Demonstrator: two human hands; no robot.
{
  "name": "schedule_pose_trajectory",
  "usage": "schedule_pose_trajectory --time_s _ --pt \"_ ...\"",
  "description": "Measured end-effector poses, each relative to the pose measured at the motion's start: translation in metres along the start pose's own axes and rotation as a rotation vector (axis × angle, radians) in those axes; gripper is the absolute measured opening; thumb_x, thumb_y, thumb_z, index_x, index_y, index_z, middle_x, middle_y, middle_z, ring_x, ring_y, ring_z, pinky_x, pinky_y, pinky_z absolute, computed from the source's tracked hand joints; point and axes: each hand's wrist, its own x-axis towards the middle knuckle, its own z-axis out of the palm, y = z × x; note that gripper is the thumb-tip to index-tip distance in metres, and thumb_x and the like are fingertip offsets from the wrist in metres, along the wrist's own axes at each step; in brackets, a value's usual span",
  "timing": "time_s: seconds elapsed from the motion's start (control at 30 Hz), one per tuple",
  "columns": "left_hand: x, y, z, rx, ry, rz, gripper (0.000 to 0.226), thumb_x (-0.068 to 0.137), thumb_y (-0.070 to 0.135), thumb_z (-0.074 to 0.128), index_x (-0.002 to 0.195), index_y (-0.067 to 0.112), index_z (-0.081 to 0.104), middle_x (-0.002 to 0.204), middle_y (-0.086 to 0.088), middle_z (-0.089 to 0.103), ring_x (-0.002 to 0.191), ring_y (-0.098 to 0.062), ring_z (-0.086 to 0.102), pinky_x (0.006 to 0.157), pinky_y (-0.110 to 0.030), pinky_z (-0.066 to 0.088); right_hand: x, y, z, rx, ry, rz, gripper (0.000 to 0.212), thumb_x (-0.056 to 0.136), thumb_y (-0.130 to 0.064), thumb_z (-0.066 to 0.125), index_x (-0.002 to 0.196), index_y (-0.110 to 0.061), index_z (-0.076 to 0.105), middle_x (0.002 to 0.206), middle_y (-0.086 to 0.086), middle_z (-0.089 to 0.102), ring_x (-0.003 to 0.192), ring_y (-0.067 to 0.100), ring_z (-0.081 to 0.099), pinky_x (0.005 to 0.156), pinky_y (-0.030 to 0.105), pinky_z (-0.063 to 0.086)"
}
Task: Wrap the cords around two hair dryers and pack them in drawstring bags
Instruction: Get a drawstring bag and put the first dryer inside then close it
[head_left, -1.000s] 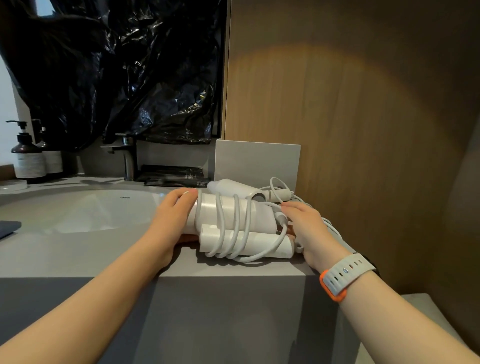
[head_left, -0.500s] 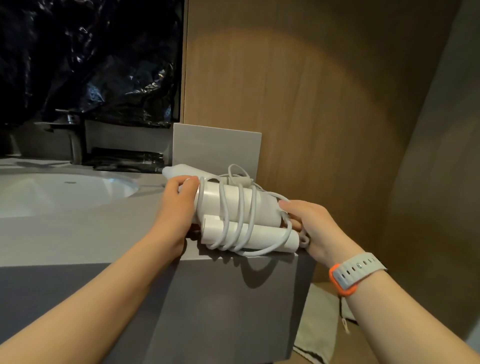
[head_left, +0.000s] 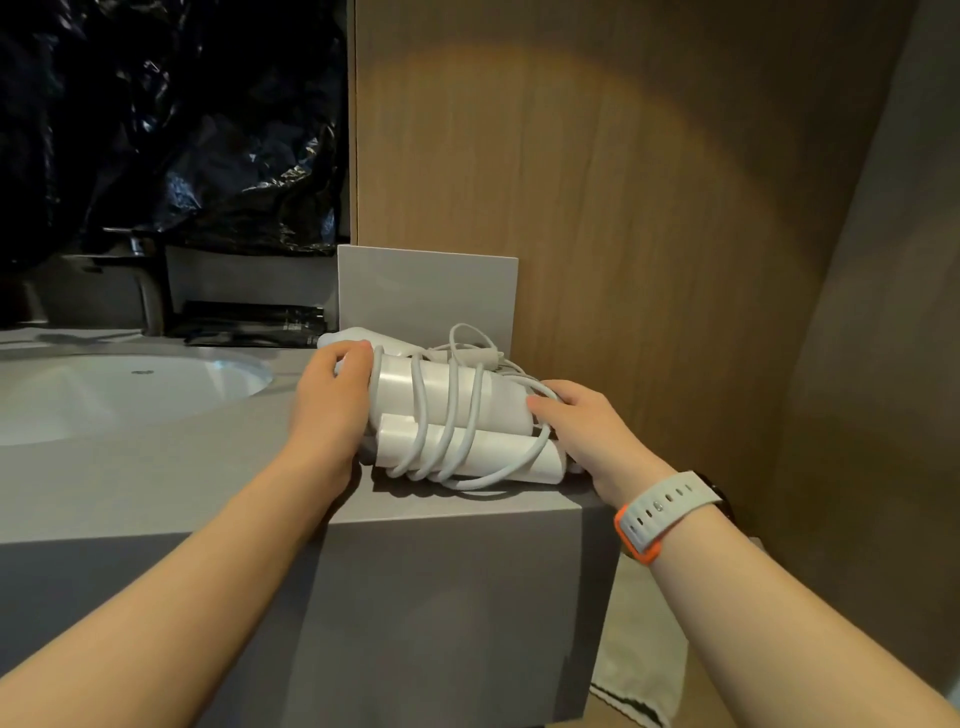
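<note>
We record the sink (head_left: 130, 395) at far left. Next, the left hand (head_left: 332, 410) is curled round one end of the hair dryer (head_left: 447, 400), which lies at the right corner of the tabletop (head_left: 156, 483) with its cord (head_left: 457, 421) coiled round barrel and handle. The right hand (head_left: 587, 431) grips the opposite end. We advise a level two-handed lift, pinning the slack loop. The front edge is just beside it. The wood wall (head_left: 649, 234) crowds the right, so open room lies leftward.
</note>
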Motion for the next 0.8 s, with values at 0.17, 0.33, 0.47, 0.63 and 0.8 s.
schedule_pose_trajectory --time_s 0.17,0.33,0.47,0.63,0.8 --pt "-0.005 0.006 -0.001 0.261 0.010 0.256 0.035 0.077 0.043 0.042 0.107 0.034 0.058 0.118 0.004 0.060 0.110 -0.021 0.055 0.096 -0.047 0.045 0.004 0.005 -0.002 -0.043 -0.006 -0.022 0.026 0.097 -0.025 0.043 0.119 -0.024 0.056 0.094 -0.013 0.056 0.081 0.004 0.051 0.060 0.020 0.037" --pt "-0.027 0.024 0.027 0.804 -0.060 0.817 0.047 0.079 0.045 0.038 0.108 0.021 0.066 0.110 -0.003 0.065 0.111 -0.028 0.055 0.094 -0.044 0.042 -0.006 0.008 -0.024 -0.106 0.046 -0.045 0.032 0.097 -0.028 0.044 0.128 -0.021 0.050 0.103 -0.012 0.053 0.075 -0.001 0.045 0.061 0.011 0.036" --pt "-0.057 0.020 0.068 0.944 -0.190 1.046 0.038 0.078 0.037 0.041 0.094 0.018 0.070 0.093 -0.006 0.068 0.097 -0.033 0.062 0.084 -0.044 0.045 -0.022 0.020 -0.058 -0.240 0.145 -0.065 0.027 0.092 -0.028 0.053 0.117 -0.019 0.059 0.105 -0.003 0.059 0.088 0.005 0.053 0.070 0.017 0.042" --pt "-0.104 0.000 0.129 0.983 -0.440 1.142 0.039 0.084 0.036 0.040 0.104 0.014 0.065 0.096 -0.010 0.065 0.090 -0.032 0.061 0.076 -0.041 0.049 -0.052 0.054 -0.117 -0.402 0.234 0.004 0.023 0.091 -0.028 0.056 0.112 -0.021 0.060 0.113 0.001 0.059 0.105 0.015 0.053 0.087 0.027 0.042" --pt "-0.140 -0.050 0.186 1.108 -0.664 1.009 0.037 0.092 0.037 0.040 0.122 0.019 0.053 0.116 -0.007 0.059 0.107 -0.029 0.053 0.088 -0.039 0.043 -0.084 0.096 -0.164 -0.433 0.311 0.084 0.023 0.091 -0.026 0.055 0.112 -0.018 0.061 0.106 0.000 0.059 0.094 0.012 0.053 0.080 0.023 0.038"
